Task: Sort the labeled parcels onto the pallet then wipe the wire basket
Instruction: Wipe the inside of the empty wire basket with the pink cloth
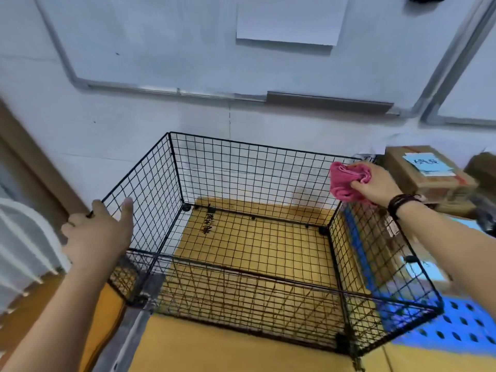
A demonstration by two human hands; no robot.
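Note:
A black wire basket (228,162) stands open-topped and empty on brown cardboard in the middle of the view. My left hand (99,232) grips the top rim of its left wall, thumb inside the mesh. My right hand (375,183) holds a bunched pink cloth (346,181) against the top rim at the far right corner. A cardboard parcel (426,173) with a light blue label lies just right of that corner, on top of other boxes over a blue perforated pallet (456,326).
A white wall with whiteboards rises right behind the basket. A second brown box (483,162) sits at the far right edge. A white ribbed object (24,242) stands at the left. Flat cardboard (214,350) lies under the basket.

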